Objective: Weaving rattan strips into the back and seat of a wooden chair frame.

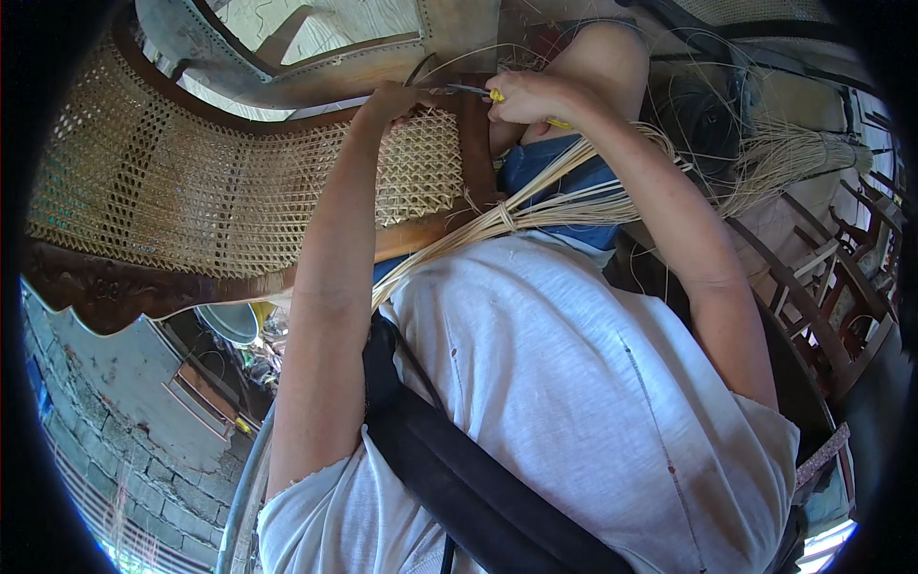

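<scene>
A wooden chair frame (475, 143) with woven cane panels lies before me. My right hand (528, 99) is closed around a yellow-handled tool (495, 95). Its thin metal shaft points left, toward the frame's far corner; the exact kind of tip is too small to tell. At the far edge of the light cane weave (419, 172), my left hand (390, 103) rests with fingers curled in, partly hidden from view. Thin strands rise near those fingers. A tied bundle of cane strands (545, 196) lies across my lap, beneath my right forearm.
A larger woven cane panel (201, 182) spreads to the left. Beyond stands another wooden frame (354, 72) with an opening. Loose cane strands (794, 158) lie in a heap at right, near stacked wooden chair parts (832, 297). A bucket (232, 323) sits below the panel.
</scene>
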Action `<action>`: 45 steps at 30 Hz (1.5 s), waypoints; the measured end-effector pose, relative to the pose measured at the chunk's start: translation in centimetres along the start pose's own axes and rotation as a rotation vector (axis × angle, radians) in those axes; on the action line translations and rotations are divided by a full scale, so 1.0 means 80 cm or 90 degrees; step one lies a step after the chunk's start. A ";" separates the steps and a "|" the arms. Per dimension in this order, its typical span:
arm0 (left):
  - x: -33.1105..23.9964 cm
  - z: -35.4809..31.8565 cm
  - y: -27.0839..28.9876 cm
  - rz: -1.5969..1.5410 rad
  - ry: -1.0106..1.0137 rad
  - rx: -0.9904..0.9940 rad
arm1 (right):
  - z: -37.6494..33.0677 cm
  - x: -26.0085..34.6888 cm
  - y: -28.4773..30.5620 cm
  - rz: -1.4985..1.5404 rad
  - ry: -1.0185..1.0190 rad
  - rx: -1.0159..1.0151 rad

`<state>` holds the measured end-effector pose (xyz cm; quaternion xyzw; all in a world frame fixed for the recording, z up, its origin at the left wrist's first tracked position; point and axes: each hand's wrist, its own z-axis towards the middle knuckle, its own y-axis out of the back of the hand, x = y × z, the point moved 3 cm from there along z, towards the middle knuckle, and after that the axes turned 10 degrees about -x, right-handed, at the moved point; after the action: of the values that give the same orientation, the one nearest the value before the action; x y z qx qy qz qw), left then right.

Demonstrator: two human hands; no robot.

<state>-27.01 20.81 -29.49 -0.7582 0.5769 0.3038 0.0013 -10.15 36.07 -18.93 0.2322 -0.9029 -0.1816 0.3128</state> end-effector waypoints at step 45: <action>-0.004 -0.037 -0.009 -0.145 -0.249 -0.033 | 0.103 0.029 -0.070 0.052 0.202 -0.180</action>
<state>-25.11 20.31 -27.16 -0.7449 0.4685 0.4574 0.1279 -15.40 31.72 -26.56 0.1752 -0.8164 -0.2549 0.4876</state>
